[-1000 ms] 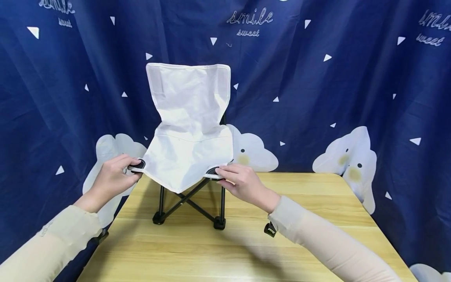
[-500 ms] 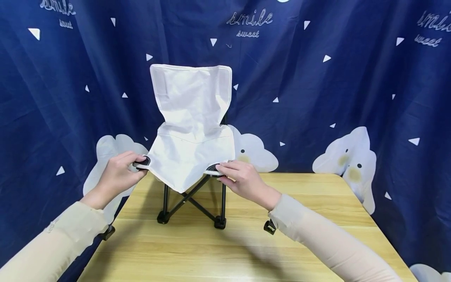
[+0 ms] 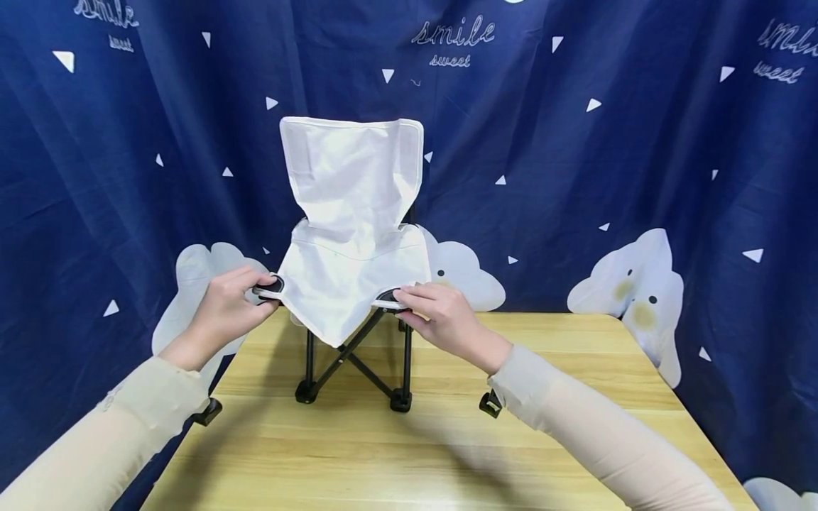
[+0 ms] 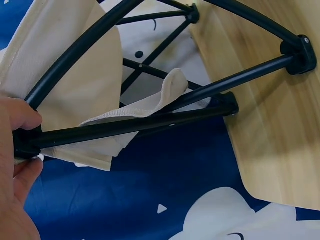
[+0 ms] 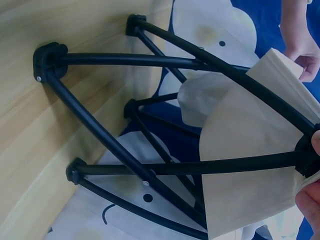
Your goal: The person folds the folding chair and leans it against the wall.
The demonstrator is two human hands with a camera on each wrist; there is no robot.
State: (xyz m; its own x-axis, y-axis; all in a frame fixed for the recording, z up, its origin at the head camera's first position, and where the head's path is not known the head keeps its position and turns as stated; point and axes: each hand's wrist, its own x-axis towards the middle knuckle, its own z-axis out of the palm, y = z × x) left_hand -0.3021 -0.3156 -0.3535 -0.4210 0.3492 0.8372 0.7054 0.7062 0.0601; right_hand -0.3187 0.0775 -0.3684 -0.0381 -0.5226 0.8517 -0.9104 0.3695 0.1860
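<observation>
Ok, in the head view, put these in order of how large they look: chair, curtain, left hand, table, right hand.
1. Curtain
2. Table
3. Chair
4. Left hand and right hand: too alike to rank.

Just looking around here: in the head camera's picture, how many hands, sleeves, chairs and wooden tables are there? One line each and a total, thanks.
Hands: 2, the left hand and the right hand
Sleeves: 2, the left sleeve and the right sleeve
Chairs: 1, the white chair
Tables: 1, the wooden table
Total: 6
</observation>
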